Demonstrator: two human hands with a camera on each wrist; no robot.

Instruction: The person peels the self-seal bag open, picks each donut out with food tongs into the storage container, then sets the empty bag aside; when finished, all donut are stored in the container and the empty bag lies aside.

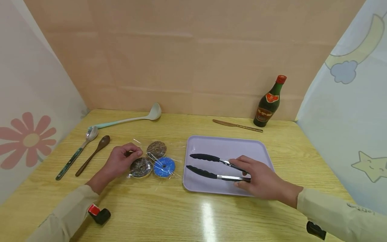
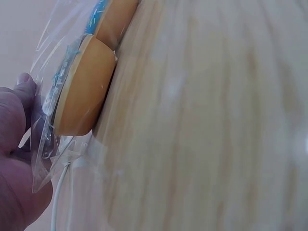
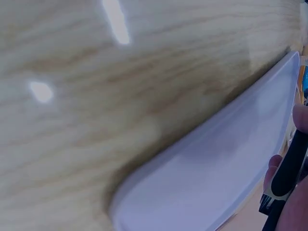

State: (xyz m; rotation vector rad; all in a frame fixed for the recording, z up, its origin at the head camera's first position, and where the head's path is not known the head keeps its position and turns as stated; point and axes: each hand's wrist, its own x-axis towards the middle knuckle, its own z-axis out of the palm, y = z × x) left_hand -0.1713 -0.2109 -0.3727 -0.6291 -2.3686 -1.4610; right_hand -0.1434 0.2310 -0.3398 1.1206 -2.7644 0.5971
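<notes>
The hands are well apart: the left hand (image 1: 122, 160) pinches the left edge of a clear bag (image 1: 153, 160), and the right hand (image 1: 260, 176) grips the tongs (image 1: 205, 172), whose two tips stand apart over the tray (image 1: 226, 144). Whether the tongs touch it, I cannot tell. The bag lies on the table (image 1: 151, 211) just left of the tray, with a dark donut (image 1: 140, 168), a brown donut (image 1: 156, 150) and a blue donut (image 1: 164, 167) inside. Left of the left hand lie a wooden spoon (image 1: 93, 154) and a metal spoon (image 1: 78, 151); behind them, a ladle (image 1: 133, 119). Behind the tray are a knife (image 1: 231, 124) and, at its right, an upright bottle (image 1: 267, 107)
</notes>
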